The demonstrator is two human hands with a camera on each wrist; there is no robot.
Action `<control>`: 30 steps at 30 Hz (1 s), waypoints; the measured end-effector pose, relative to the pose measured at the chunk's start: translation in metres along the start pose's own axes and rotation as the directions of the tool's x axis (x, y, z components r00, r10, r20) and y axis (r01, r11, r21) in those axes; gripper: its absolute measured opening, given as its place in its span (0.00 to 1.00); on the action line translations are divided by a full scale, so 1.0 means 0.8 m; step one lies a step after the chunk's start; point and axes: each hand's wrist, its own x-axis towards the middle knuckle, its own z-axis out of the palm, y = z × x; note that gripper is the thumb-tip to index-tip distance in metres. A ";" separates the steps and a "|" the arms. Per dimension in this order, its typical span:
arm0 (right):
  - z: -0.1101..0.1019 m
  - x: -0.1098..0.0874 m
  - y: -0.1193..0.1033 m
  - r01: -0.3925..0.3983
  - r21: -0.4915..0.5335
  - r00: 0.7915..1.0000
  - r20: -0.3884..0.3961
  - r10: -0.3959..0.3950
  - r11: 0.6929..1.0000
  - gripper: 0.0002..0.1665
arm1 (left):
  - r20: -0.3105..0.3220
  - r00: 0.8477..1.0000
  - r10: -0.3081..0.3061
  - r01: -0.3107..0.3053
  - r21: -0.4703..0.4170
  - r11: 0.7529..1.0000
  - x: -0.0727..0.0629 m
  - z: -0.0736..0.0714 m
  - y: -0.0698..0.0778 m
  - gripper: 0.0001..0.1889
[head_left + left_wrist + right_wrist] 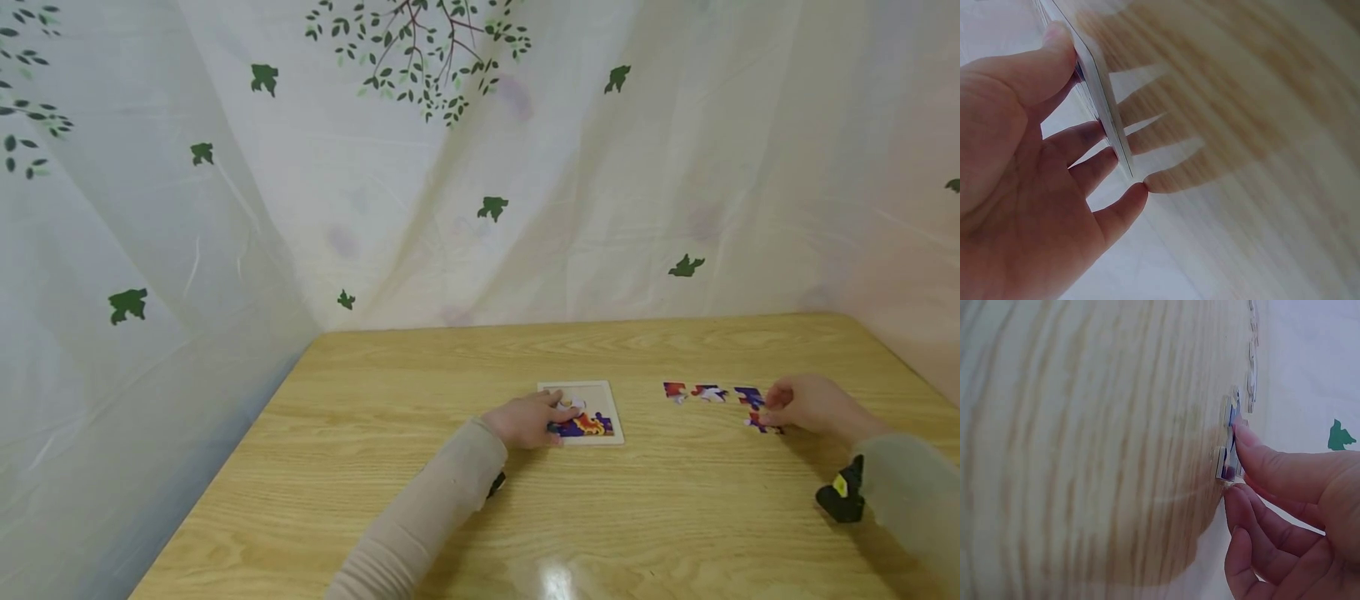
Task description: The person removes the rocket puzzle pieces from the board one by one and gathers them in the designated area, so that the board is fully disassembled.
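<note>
The left hand (528,419) rests on a square puzzle board (617,421) with a pale frame, its fingers spread over the left side. Part of an orange and purple picture (588,425) shows in the board's lower half; the hand hides some of it. In the left wrist view, the thumb and fingertips touch the board (1105,94), seen edge-on. Over to the right, the right hand (813,408) pinches a purple and red puzzle piece (756,422) at table level. Thumb and fingertips meet the piece's edge (1230,465) in the right wrist view.
Loose puzzle pieces lie left of the right hand: a red one (675,390), a white and purple one (709,392) and a dark purple one (748,397). The wooden table (637,517) meets a pale curtain (420,250) with leaf prints behind and at the sides.
</note>
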 end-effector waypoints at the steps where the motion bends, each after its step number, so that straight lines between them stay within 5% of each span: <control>1: 0.000 0.001 -0.001 0.000 -0.007 1.000 -0.002 0.000 1.000 0.20 | -0.002 1.000 0.000 0.000 0.004 1.000 0.000 0.000 0.000 0.31; 14: 0.003 -0.001 -0.025 0.032 -0.050 0.998 -0.046 -0.034 0.998 0.19 | -0.003 1.000 -0.002 0.002 -0.021 1.000 0.000 -0.001 -0.002 0.32; 22: 0.024 0.000 -0.075 0.130 0.034 0.985 -0.119 -0.125 0.991 0.14 | 0.008 1.000 -0.012 0.012 0.023 1.000 -0.001 -0.003 0.002 0.32; 30: 0.050 0.017 -0.126 0.228 0.128 0.971 -0.098 -0.217 0.965 0.10 | 0.009 1.000 -0.014 0.014 0.030 0.999 0.001 0.001 0.002 0.32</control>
